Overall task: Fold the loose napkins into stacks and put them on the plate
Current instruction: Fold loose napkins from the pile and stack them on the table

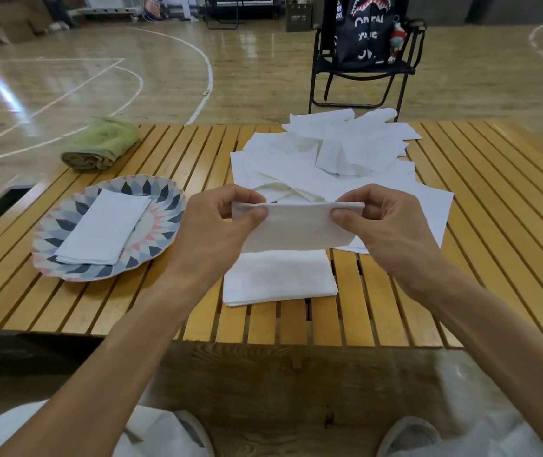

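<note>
I hold a folded white napkin above the slatted table. My left hand pinches its upper left corner and my right hand pinches its upper right corner. Directly below it a small stack of folded napkins lies on the table near the front edge. Behind my hands spreads a loose pile of unfolded white napkins. To the left sits a patterned plate with a stack of folded napkins lying across its middle.
A rolled green towel lies at the table's far left corner. Beyond the wooden slat table stands a black folding chair with a dark bag on it, on a gym floor.
</note>
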